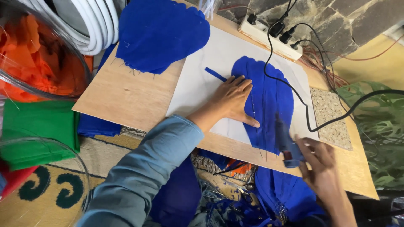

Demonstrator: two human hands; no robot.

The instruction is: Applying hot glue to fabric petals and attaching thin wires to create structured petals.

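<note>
- At the far left, orange cloth [29, 54] is seen inside a clear plastic bowl [63, 90], with folded green cloth [38, 130] just below it.
- Above and right of these, coiled white hose [94, 25] is seen, and beside it a scalloped blue fabric piece [162, 33] lies on a plywood board [122, 96] that serves as the counter.
- A white sheet [202, 80] is laid on the board, and a thin blue strip [215, 74] lies on it.
- The left hand [231, 101], in a light blue sleeve, is pressed flat with fingers spread, partly on the sheet and partly on a second scalloped blue fabric shape [269, 101] near the middle of the board.
- A blue glue gun [286, 145] is held over the near edge of that fabric; the grip of the right hand [322, 164] is closed around it.
- A black cord [309, 120] runs from the gun's direction across the fabric to a white power strip [269, 35] at the board's far edge.
- A speckled tile [330, 117] is seen at the right.
</note>
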